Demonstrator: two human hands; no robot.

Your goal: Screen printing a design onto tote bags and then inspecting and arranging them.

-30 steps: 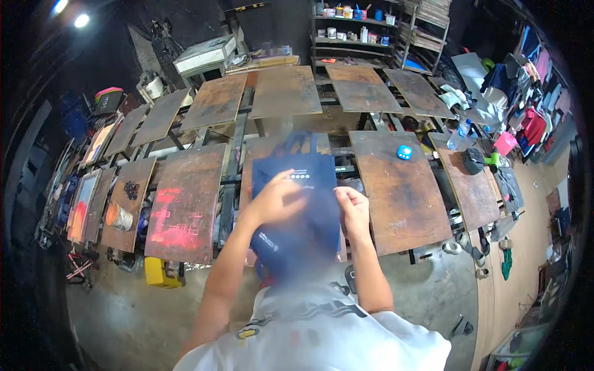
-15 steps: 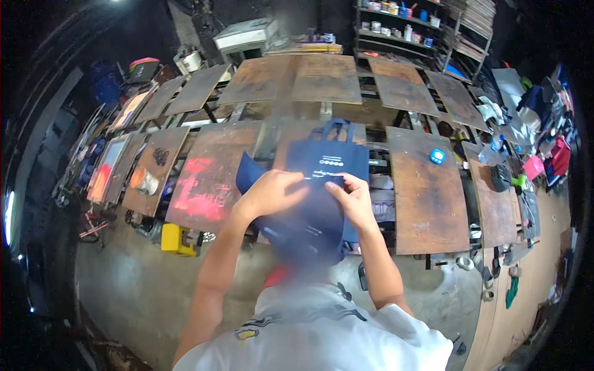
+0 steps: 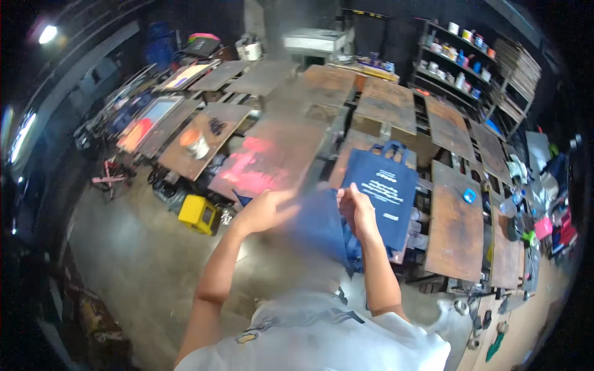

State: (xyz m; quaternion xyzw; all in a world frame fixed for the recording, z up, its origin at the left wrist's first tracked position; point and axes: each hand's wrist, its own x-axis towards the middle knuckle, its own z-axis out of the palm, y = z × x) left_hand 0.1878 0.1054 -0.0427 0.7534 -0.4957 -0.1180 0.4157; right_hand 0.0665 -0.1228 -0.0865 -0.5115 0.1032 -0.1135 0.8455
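Observation:
Between my two hands hangs a navy tote bag (image 3: 318, 226), partly smeared by a blur down the middle of the view. My left hand (image 3: 265, 213) is closed on its left side, fingertips blurred, with a small corner of cloth poking out beyond the wrist. Thumb and fingers of my right hand (image 3: 359, 210) pinch its upper right edge. A second blue tote bag (image 3: 365, 170) with white print lies flat on a board just beyond my right hand, handles pointing away. Bunched blue cloth shows below the right hand, by the board's near edge.
A board with pink paint (image 3: 253, 167) is left of the bags, and a paint bucket (image 3: 197, 146) stands on another board. A yellow stool-like object (image 3: 198, 214) sits on the floor. To the right, a board (image 3: 455, 229) carries a small blue device (image 3: 469, 196).
My view has swung left, so the tables appear shifted right. The held bag has come away from the bag on the board, whose print is now uncovered.

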